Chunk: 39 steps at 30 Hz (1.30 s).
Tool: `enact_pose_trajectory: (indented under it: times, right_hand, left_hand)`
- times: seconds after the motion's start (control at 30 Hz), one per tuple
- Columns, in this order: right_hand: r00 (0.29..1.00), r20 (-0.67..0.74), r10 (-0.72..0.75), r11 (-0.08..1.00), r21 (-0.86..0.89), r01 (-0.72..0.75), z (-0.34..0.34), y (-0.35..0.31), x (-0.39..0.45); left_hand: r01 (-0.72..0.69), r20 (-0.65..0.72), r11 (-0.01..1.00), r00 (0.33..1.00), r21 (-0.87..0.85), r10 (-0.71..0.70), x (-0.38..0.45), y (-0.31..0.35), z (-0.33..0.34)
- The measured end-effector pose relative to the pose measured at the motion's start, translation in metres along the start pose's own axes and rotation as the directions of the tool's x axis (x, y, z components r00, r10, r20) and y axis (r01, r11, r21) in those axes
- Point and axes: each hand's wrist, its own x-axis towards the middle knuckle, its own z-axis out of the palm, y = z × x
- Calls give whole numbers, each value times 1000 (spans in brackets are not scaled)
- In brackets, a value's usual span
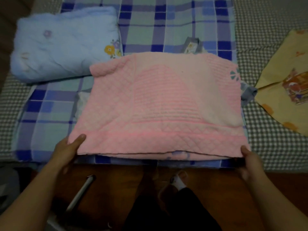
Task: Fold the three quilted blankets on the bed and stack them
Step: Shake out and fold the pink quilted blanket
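Observation:
A pink quilted blanket [166, 104] lies folded flat in the middle of the bed, near its front edge. My left hand [67, 152] holds its near left corner, thumb on top and fingers underneath. My right hand [250, 160] pinches the near right corner the same way. A light blue quilted blanket [61, 50] with a flower print sits folded at the back left. A yellow printed blanket [286, 84] lies at the right edge, partly out of frame. A bit of grey-blue cloth [249, 95] pokes out from under the pink blanket's right side.
The bed carries a blue and green plaid sheet [175, 25] over a grey checked cover [273, 144]. Below the bed's edge are a wooden floor, my slippered foot [178, 180] and a metal tube [80, 192] at the lower left.

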Motion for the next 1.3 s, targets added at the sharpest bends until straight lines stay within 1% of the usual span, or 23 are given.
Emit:
enact_pose_trajectory:
  times: [0.03,0.07,0.1,0.13,0.2,0.23,0.3,0.37,0.43,0.5,0.6,0.63,0.73,0.83,0.9,1.0,1.03,1.1,1.13,1.2,1.23,1.27,1.3]
  right_hand:
    - [994,-45,-100,986,-135,93,-6,-8,-10]
    - [967,-106,-233,939,-285,195,-11,-17,-19]
    - [923,-137,-359,871,-403,279,-17,-23,-30]
    - [885,-137,-446,826,-444,347,-22,-27,-39]
    - [828,-82,-555,722,-542,430,-26,-30,-52]
    - [827,-42,-560,677,-599,428,-25,-28,-52]
    - [864,16,-503,617,-693,373,-21,-22,-48]
    - [897,31,-442,590,-743,317,-13,-17,-44]
    - [923,69,-380,616,-725,308,-6,-11,-37]
    - [941,121,-316,635,-710,304,-1,-4,-30]
    - [964,73,-257,703,-670,238,1,3,-20]
    - [960,54,-275,717,-654,242,1,5,-16]
    - [941,63,-333,683,-672,287,-1,7,-7]
    - [932,38,-360,664,-692,284,1,9,-6]
    - [941,72,-330,654,-702,282,2,11,-5]
    - [983,128,-134,612,-770,183,-9,12,1]
    - [990,121,-75,602,-786,142,-15,16,8]
    - [998,57,39,616,-787,20,-28,18,17]
    - [997,22,70,656,-755,-29,-35,17,19]
    - [996,-66,56,756,-649,-86,-43,16,18]
    - [994,-89,67,833,-543,-105,-44,16,14]
    - [990,-71,124,908,-393,-142,-41,16,4]
    - [987,-12,161,951,-265,-158,-38,19,-3]
  left_hand:
    - [-48,-9,997,999,65,49,-8,11,-6]
    - [-104,-13,983,994,149,108,-17,24,-11]
    - [-125,-17,972,991,197,130,-23,32,-15]
    - [-125,-11,967,991,221,131,-27,39,-16]
    - [-97,-29,967,994,235,106,-30,42,-16]
    - [-80,-43,955,994,284,96,-29,38,-16]
    - [-55,-56,917,995,395,84,-26,29,-11]
    - [-47,-39,883,997,468,74,-23,21,-3]
    - [-47,-50,847,995,529,86,-17,14,2]
    - [-35,-89,863,992,504,91,-14,11,3]
    - [-55,-84,859,990,508,114,-8,12,5]
    - [-52,-72,848,992,527,106,-7,13,5]
    - [-69,-23,802,994,594,102,-4,12,4]
    - [-65,-38,807,993,586,108,-7,14,7]
    - [-80,-36,807,992,585,125,-12,11,9]
    - [-106,-12,794,990,599,142,-18,8,9]
    - [-109,-6,798,990,593,140,-18,8,8]
    - [-127,8,808,989,576,149,-19,10,5]
    - [-144,22,804,987,577,161,-19,11,2]
    - [-160,60,802,986,576,154,-18,12,-5]
    - [-146,61,817,989,558,135,-18,12,-8]
    - [-132,53,832,991,538,123,-18,12,-11]
    - [-111,36,846,993,522,108,-17,11,-13]
